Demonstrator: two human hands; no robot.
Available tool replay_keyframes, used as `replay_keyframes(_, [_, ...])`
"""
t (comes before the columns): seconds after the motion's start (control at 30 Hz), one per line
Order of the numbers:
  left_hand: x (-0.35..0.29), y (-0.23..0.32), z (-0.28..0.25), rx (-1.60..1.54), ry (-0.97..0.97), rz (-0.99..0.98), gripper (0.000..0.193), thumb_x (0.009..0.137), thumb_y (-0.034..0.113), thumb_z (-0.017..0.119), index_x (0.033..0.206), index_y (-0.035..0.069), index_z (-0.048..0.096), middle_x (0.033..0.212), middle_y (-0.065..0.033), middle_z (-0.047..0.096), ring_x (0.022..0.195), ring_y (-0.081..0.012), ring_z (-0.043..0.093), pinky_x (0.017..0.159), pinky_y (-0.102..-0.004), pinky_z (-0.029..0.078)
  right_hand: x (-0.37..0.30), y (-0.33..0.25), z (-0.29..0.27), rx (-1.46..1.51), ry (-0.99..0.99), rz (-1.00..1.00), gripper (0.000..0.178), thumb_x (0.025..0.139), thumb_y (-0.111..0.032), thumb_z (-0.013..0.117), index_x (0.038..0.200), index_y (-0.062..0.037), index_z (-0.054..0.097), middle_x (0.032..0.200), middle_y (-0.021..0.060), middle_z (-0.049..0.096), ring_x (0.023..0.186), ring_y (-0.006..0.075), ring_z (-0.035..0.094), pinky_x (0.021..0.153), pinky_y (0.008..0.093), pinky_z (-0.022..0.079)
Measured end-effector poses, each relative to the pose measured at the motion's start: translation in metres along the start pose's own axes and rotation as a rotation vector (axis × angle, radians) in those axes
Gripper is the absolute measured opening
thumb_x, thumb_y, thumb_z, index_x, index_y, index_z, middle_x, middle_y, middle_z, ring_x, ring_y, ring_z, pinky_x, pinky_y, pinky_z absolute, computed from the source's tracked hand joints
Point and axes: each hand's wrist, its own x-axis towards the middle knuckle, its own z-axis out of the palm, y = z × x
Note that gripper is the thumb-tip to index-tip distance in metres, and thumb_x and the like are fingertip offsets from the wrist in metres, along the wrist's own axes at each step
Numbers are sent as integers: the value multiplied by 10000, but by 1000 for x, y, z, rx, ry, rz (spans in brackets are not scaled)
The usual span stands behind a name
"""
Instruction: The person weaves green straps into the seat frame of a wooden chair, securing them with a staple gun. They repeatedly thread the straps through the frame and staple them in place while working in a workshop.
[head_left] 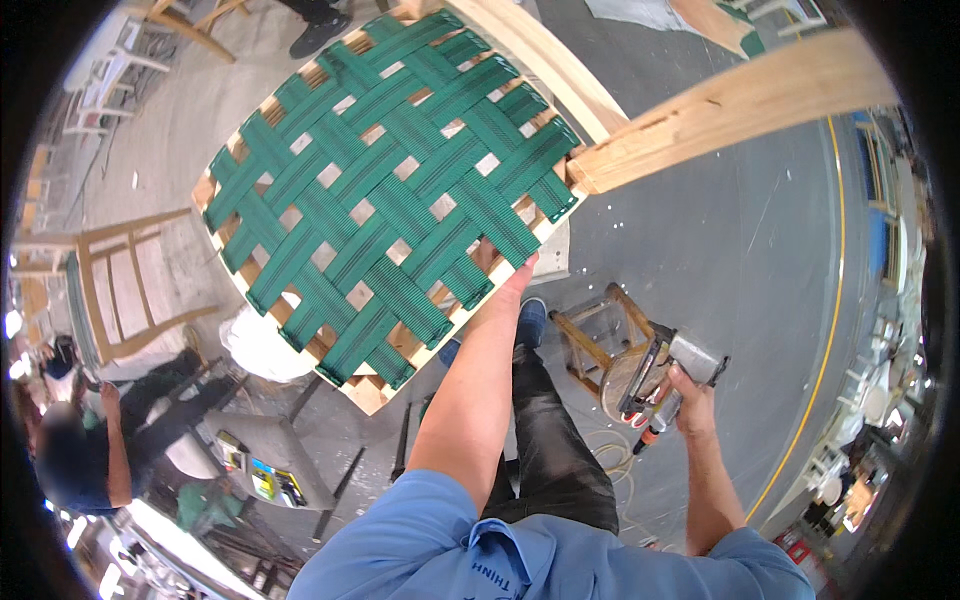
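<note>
Green webbing (384, 190) woven across wooden seat frame (367, 396) — left hand (522, 276) at edge, fingers' grip hidden, cannot tell — right hand (693, 402) clasps staple gun (697, 358), fingers wrapped.

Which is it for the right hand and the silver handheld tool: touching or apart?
Touching. The head view shows it plainly: the right hand is closed around the silver handheld tool, with no gap between them.

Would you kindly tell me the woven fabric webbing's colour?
The webbing is green, showing best in the head view.
</note>
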Motion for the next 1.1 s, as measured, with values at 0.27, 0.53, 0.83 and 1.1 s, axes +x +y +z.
replay_keyframes(0.27, [10, -3, -6, -91, -102, 74, 167, 983, 279, 664, 986, 114, 642, 747, -25, 630, 587, -159, 602, 440, -347, 471, -5, -168, 146, -509, -449, -219, 759, 835, -78, 828, 1523, -80, 506, 1005, 29, 673, 762, 104, 596, 693, 286, 539])
replay_keyframes(0.53, [3, -11, -5, -277, -231, 84, 199, 981, 126, 671, 1166, 54, 659, 1108, -70, 714, 886, -165, 738, 686, -281, 665, 12, -179, 207, -710, -428, -166, 641, 871, 53, 731, 1473, -65, 547, 1067, 47, 695, 758, 104, 604, 672, 294, 532])
replay_keyframes(0.83, [0, -8, -9, -332, -262, 125, 196, 986, 133, 658, 1168, 59, 659, 1087, -68, 717, 877, -163, 730, 688, -289, 660, 18, -173, 214, -761, -435, -137, 609, 883, 51, 711, 1459, -72, 557, 1138, 59, 708, 856, 111, 628, 764, 294, 542])
replay_keyframes(1.1, [-4, -9, -8, -326, -266, 134, 188, 999, 167, 651, 1157, 65, 658, 1063, -65, 719, 861, -167, 722, 694, -302, 655, 18, -169, 216, -810, -412, -219, 639, 871, 37, 739, 1471, -73, 549, 1245, 71, 708, 1170, 152, 631, 1021, 314, 492])
